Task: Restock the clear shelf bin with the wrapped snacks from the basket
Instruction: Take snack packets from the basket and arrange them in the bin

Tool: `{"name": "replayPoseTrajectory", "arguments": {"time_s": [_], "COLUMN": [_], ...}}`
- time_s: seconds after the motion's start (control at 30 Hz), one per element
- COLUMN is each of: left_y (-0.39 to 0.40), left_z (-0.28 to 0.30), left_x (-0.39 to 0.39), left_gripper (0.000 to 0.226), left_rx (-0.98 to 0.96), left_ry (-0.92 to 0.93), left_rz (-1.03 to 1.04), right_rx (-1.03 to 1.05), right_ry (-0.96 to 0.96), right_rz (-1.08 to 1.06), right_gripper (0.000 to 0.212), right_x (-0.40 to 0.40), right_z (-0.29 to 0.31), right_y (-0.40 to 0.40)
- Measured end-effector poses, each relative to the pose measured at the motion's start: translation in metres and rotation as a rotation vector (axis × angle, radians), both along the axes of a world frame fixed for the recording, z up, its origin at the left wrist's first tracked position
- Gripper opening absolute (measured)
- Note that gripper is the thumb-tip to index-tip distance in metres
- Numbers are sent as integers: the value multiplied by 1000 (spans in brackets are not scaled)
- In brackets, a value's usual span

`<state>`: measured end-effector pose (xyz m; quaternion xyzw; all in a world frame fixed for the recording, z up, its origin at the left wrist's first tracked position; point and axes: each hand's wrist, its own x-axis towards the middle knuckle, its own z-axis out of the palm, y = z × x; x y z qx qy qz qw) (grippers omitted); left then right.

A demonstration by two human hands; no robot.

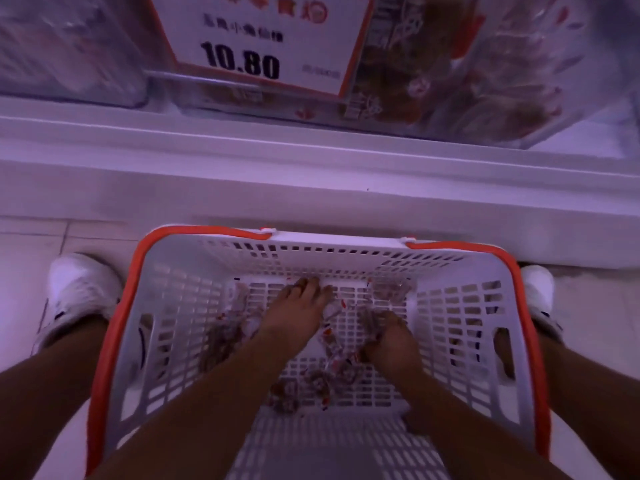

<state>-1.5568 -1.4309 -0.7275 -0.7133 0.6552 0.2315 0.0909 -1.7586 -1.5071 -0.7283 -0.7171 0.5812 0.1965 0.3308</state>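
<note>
1. A white slotted basket (460, 306) with an orange rim fills the lower middle of the frame, standing on the tiled floor (31, 244) between two white shoes, one at the left edge (78, 292) and one at the right edge (538, 292).
2. Wrapped snacks (318, 382) lie scattered over the basket's bottom: a cluster left of centre, a few at the far wall, and more in the lower middle between the forearms.
3. The left hand (294, 313) reaches down into the basket centre, fingers stretched forward and flat, tips near the far wall; its grip is released and it holds nothing that can be seen.
4. The right hand (391, 337) is just right of it, low in the basket, fingers curled down around a bunch of the wrapped snacks; its grip is clenched on them.
5. Across the top of the frame runs a white shelf (311, 157). On it, at upper right, stands the clear shelf bin (519, 98), holding brownish wrapped snacks.
6. A price card (263, 39) with an orange border reading 10.80 hangs at the upper middle, in front of the bin. Motion blur softens the details.
</note>
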Motion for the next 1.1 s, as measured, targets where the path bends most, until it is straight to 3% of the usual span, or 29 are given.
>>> {"name": "replayPoseTrajectory", "arguments": {"time_s": [0.2,0.33,0.43,0.5,0.6,0.7,0.77,0.93,1.1], "left_y": [14,34,40,44,47,48,46,37,36], "left_z": [-16,-16,-15,-14,-11,-11,-13,-13,-17], "left_x": [7,23,39,47,43,32,30,32,24], "left_gripper": [46,40,45,49,53,31,24,33,51], "left_rx": [63,28,-13,-92,-220,-264,-233,-96,30], "left_ry": [-48,212,315,272,118,11,-37,-73,-110], "left_rz": [85,388,576,453,-77,-372,-418,-369,-194], "right_rx": [-127,-174,-179,-225,-273,-275,-252,-211,-124], "right_ry": [86,78,-45,-113,-87,-34,-42,8,-106], "right_rz": [224,236,189,299,651,846,935,1084,543], "right_gripper": [78,63,72,74,64,58,54,46,39], "right_x": [16,35,43,51,64,69,67,55,48], "right_z": [-6,-9,-8,-8,-11,-11,-11,-11,-7], "right_y": [1,3,1,2,1,-9,-15,-12,1]}}
